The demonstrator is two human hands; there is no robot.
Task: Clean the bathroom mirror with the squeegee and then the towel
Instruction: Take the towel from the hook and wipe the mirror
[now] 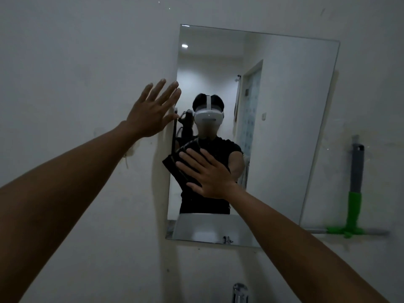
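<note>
The mirror (284, 127) hangs frameless on the wall (76, 51), its right half bare of hands. The right hand (207, 173), fingers spread flat, presses a dark towel (175, 169) against the glass near the left edge. The left hand (150, 110), open and empty, braces where that edge meets the wall. The squeegee (355, 193) hangs on the wall just right of the mirror; a tap (240, 291) shows below.
</note>
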